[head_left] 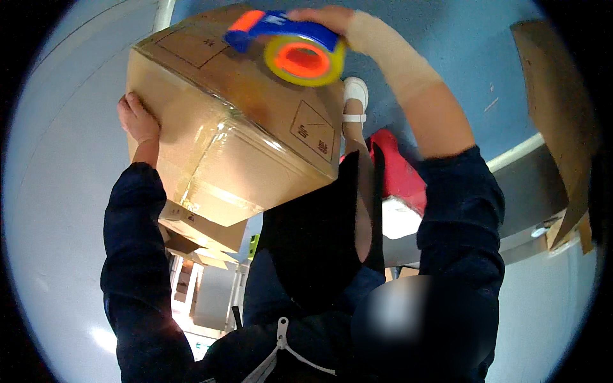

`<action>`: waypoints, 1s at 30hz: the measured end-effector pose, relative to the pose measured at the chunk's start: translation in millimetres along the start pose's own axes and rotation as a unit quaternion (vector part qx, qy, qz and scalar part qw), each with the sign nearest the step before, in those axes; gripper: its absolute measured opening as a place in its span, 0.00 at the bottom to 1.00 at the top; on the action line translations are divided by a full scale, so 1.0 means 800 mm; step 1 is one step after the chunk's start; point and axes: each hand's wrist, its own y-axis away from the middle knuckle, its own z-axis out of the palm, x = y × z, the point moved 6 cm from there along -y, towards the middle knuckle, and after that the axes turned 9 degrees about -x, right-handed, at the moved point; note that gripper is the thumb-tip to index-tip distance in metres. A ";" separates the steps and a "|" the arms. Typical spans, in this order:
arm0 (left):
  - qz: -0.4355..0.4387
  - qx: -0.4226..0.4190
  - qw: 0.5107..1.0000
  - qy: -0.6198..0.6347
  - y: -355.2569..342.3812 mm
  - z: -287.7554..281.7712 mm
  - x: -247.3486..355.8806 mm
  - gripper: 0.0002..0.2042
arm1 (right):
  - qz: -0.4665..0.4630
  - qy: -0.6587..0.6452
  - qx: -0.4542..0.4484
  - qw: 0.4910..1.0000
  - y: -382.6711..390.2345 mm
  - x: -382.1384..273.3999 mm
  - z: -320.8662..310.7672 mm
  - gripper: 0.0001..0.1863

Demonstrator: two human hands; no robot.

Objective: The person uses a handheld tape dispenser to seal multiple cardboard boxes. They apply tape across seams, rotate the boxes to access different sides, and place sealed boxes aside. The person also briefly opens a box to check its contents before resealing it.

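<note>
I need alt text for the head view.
The right hand holds a blue-and-orange tape dispenser with a yellow roll over a taped cardboard box, while the left hand rests against the box. A white shoe shows to the right.

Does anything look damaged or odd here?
Nothing looks spilled or plainly damaged. The one slightly odd spot is the clear tape on the cardboard box: it looks wrinkled near the box's edge, though glare may exaggerate that.

The box (pixel 211 115) is matt brown cardboard, its clear tape strip (pixel 207 150) glossy; the tape dispenser (pixel 284 27) looks smooth plastic, the dark sleeves (pixel 461 204) cloth.
</note>
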 end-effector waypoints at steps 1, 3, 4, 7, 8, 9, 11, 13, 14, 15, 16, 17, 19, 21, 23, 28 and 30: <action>0.019 0.011 1.000 -0.008 -0.001 0.002 0.013 0.22 | 0.011 -0.024 0.009 1.000 0.027 0.034 -0.015 0.31; 0.011 0.000 0.999 0.034 -0.004 0.004 0.002 0.23 | 0.048 -0.029 0.048 0.997 0.103 0.074 -0.021 0.31; 0.005 0.000 0.999 0.051 -0.003 0.001 -0.001 0.23 | 0.070 -0.008 0.077 0.995 0.141 0.084 -0.021 0.31; 0.012 0.007 0.998 0.066 -0.013 0.006 -0.002 0.24 | 0.068 -0.108 0.021 0.992 0.182 0.222 -0.047 0.33; 0.012 -0.005 0.998 0.067 -0.016 0.002 -0.013 0.24 | 0.075 -0.136 -0.012 0.988 0.196 0.249 -0.037 0.34; -0.003 -0.029 0.992 0.126 -0.016 0.008 -0.013 0.24 | 0.077 -0.155 -0.014 0.985 0.204 0.280 -0.030 0.33; 0.013 -0.035 0.995 0.090 -0.015 0.007 -0.008 0.25 | 0.078 -0.194 -0.021 0.978 0.211 0.323 -0.006 0.30; 0.046 -0.025 0.996 0.068 -0.010 0.003 -0.007 0.26 | 0.077 -0.241 -0.011 0.967 0.211 0.353 0.020 0.32; 0.068 -0.010 0.996 0.064 -0.002 -0.004 -0.020 0.27 | 0.071 -0.268 0.003 0.961 0.207 0.365 0.032 0.32; 0.090 0.005 0.994 0.060 0.009 -0.011 -0.038 0.28 | 0.066 -0.317 0.057 0.945 0.209 0.377 0.038 0.30; -0.018 -0.012 0.995 0.097 0.030 -0.027 -0.104 0.31 | 0.037 -0.352 0.036 0.934 0.205 0.382 0.045 0.30; -0.126 -0.024 0.983 0.133 0.054 -0.042 -0.172 0.34 | 0.014 -0.390 0.014 0.921 0.201 0.390 0.055 0.29; -0.339 -0.063 0.923 0.174 0.164 -0.047 -0.306 0.39 | -0.023 -0.454 0.002 0.891 0.190 0.413 0.078 0.28; -0.507 -0.138 0.819 0.231 0.281 -0.044 -0.402 0.43 | -0.070 -0.505 0.044 0.859 0.180 0.426 0.097 0.27; -0.561 -0.215 0.734 0.317 0.341 0.000 -0.367 0.43 | -0.132 -0.525 0.120 0.832 0.180 0.441 0.112 0.26; -0.588 -0.229 0.715 0.302 0.360 -0.014 -0.271 0.49 | -0.223 -0.625 0.222 0.714 0.148 0.364 0.107 0.23; -0.604 -0.215 0.664 0.384 0.363 -0.001 -0.213 0.54 | -0.257 -0.621 0.219 0.707 0.138 0.318 0.073 0.23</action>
